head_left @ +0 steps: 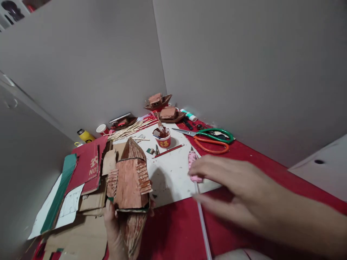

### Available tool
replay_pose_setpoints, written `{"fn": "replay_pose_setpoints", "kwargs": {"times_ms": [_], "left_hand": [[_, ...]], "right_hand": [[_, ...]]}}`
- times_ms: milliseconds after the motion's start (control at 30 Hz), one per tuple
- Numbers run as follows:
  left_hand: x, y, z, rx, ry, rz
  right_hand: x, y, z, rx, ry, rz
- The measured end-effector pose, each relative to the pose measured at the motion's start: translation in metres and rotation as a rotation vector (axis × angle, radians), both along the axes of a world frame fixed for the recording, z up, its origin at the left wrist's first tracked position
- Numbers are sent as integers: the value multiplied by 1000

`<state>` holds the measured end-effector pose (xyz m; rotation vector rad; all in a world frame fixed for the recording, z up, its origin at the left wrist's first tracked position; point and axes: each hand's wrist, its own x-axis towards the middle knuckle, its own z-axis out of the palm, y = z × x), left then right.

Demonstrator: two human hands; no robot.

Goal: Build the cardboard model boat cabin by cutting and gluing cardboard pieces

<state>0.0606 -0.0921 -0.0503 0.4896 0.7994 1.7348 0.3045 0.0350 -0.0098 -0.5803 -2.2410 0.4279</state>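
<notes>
In my left hand (115,231) I hold a brown-painted model boat (132,184), thumb on its near side and fingertips showing at its right edge. It has a boxy cabin, with ridged strips on both sides and pointed ends. My right hand (235,191), slightly blurred, is over a pink glue gun (192,159) with a long clear glue stick (202,225) running back from it. The fingers overlap the gun's rear, with the thumb spread apart below; whether they touch it I cannot tell. Large scissors (208,139) with green and orange handles lie beyond.
A paper cup (163,140) with brown paint inside stands on a white sheet (173,182), near a red pencil (169,151). More model boats (169,113) stand at the back. Thin wooden sticks (130,129), a yellow bottle (86,135) and cardboard pieces (78,238) lie left.
</notes>
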Motion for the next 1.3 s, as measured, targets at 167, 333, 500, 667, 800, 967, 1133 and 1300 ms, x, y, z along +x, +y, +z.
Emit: {"fn": "replay_pose_setpoints", "kwargs": {"times_ms": [167,333,500,667,800,967,1133,1300], "left_hand": [[1,-4,-6,-24,-29,-56],[3,-4,-8,-10,-80,-117],[14,0,2,-19,-126,-80],[17,2,6,-61,-136,-85],[13,3,1,-5,-107,-157],[14,3,0,1,-116,-153],[12,4,-2,27,-167,-154],[9,4,-3,67,-181,-229]], "right_hand": [[-44,-35,13,-31,219,194],[-58,-33,7,79,212,185],[-62,-29,6,34,190,215],[-65,-23,1,27,167,240],[-65,-21,-1,41,156,243],[-65,-21,-1,75,129,232],[-67,-16,-3,86,138,242],[-67,-11,-2,68,116,261]]}}
